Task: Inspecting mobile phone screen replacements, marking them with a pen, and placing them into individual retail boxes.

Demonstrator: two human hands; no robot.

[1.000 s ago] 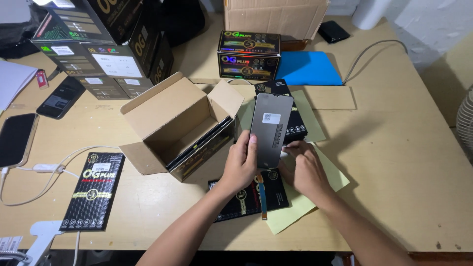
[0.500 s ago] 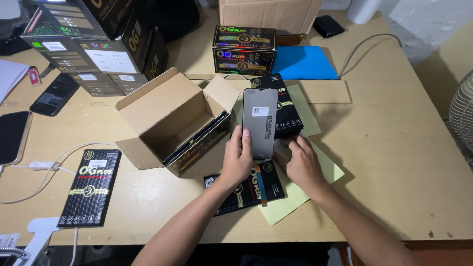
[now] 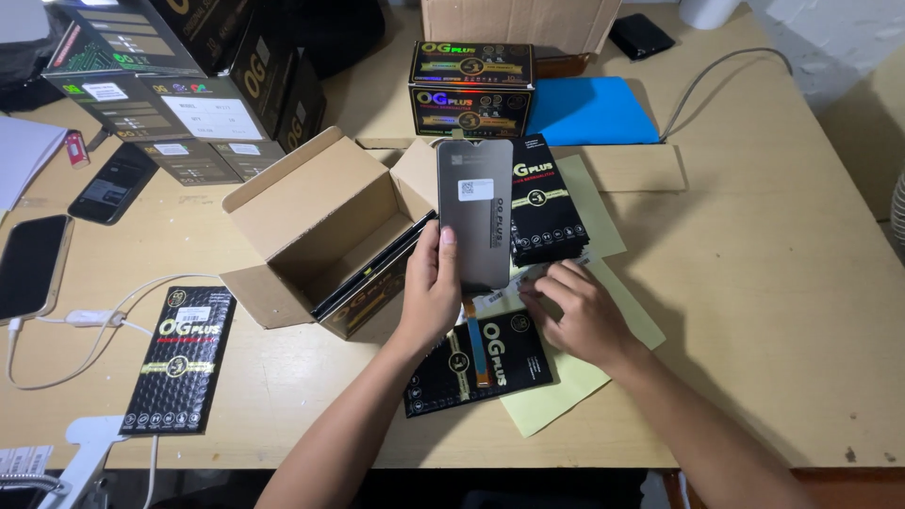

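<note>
**Screen panel held upright over the open carton**

Now, in the head view, I am watching the left hand (image 3: 432, 287) gripping a grey phone screen panel (image 3: 475, 215) by its lower left edge, thumb lying on the face and the other fingers wrapped behind. The panel is standing nearly upright, its top edge pointing away from the fingers, and a small white sticker (image 3: 475, 188) is sitting on its upper half. An orange flex ribbon (image 3: 477, 344) is hanging down from the panel's bottom edge, just below the left thumb.

I am seeing the right hand (image 3: 577, 316) resting palm down, fingers loosely spread and closed on nothing. Its fingertips are touching a white label strip (image 3: 509, 294) that is lying just right of the panel's lower corner, on top of a pale yellow sheet (image 3: 603, 283).

Beneath the wrists a black padded pouch (image 3: 476, 363) is lying flat, partly under the ribbon. Beyond the right fingertips a second black pouch (image 3: 545, 203) is lying partly behind the panel. Just left of the left fingers an open cardboard box (image 3: 316, 226) is lying on its side, with flat dark packs stacked against its right wall. Everything is resting on a wooden table (image 3: 754, 283). Well to the left of the hands, a third black pouch (image 3: 179, 363) and a dark phone (image 3: 33, 264) are lying apart from the work.
</note>
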